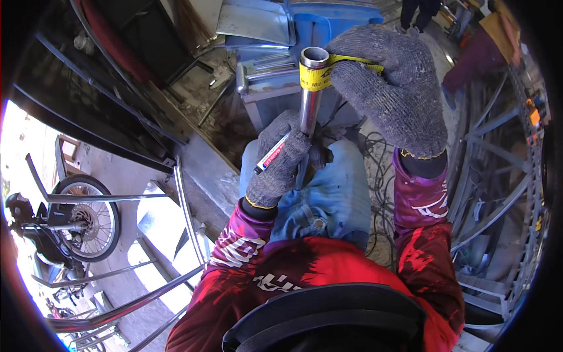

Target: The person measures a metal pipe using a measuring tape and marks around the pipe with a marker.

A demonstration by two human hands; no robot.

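Note:
A shiny round metal pipe (309, 108) stands nearly upright in front of me, its open top end facing up. My left hand (275, 167), in a grey knitted glove, is wrapped around the pipe below its top. A white marker pen (271, 155) with a dark cap lies across that glove, its upper end hidden between the fingers. A yellow measuring tape (315, 78) loops around the pipe just under the rim. My right hand (399, 88), gloved alike, pinches the tape's ends together right of the pipe, and a short piece sticks out past the fingers.
Behind the pipe stands a blue-grey bench (270, 79) with short metal tubes on it. Bent metal tubing (187, 211) and a motorcycle wheel (85, 217) are at left. A metal framework (498, 158) rises at right; dark cables (380, 170) lie on the floor.

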